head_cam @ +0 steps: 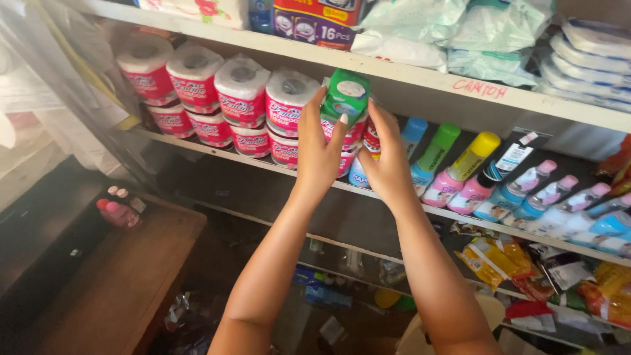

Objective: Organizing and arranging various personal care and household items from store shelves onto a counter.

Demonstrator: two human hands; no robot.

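A: Where's the green-wrapped roll [346, 96]?
B: Upright between both hands, atop the pink-labelled rolls [287, 108]. Left hand [320, 154] and right hand [388, 158] grasp it, fingers curled on opposite sides.

This was a small shop. White shelves [420, 79] ran across the frame, stocked in multiples: wrapped tissue rolls [243, 89] lined up at upper left, a row of capped bottles [460, 177] lying side by side at centre right, soft packs [591, 46] stacked at upper right, and snack sachets [499, 260] on the lower shelf at right. A price-like label was scrawled on a shelf edge.
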